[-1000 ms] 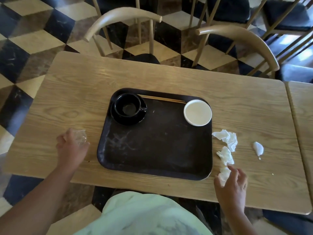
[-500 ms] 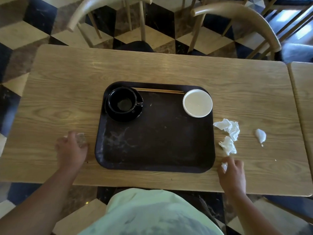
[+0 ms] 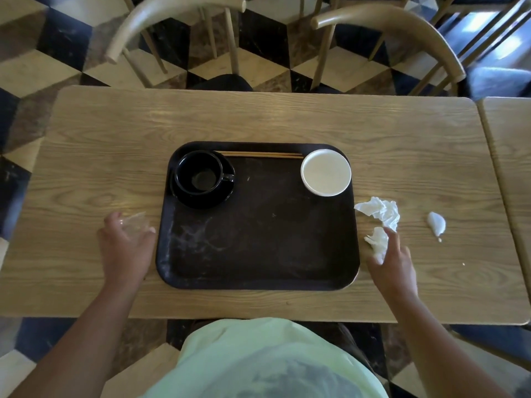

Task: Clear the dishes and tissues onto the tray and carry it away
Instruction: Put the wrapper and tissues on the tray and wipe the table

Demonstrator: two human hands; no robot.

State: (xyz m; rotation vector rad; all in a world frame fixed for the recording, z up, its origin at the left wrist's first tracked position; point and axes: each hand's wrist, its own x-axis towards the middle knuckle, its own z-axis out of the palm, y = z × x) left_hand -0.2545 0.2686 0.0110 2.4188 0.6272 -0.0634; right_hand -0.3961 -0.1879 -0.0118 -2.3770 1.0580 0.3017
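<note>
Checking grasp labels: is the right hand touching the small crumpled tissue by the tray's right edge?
Touching. The head view shows the right hand with its fingers laid against the small crumpled tissue, overlapping its lower edge, beside the tray.

We're in a café or restaurant dining room: wooden tables set edge to edge, curved-back chairs tucked in, a checkered marble floor, and a used serving tray with a coffee cup.
</note>
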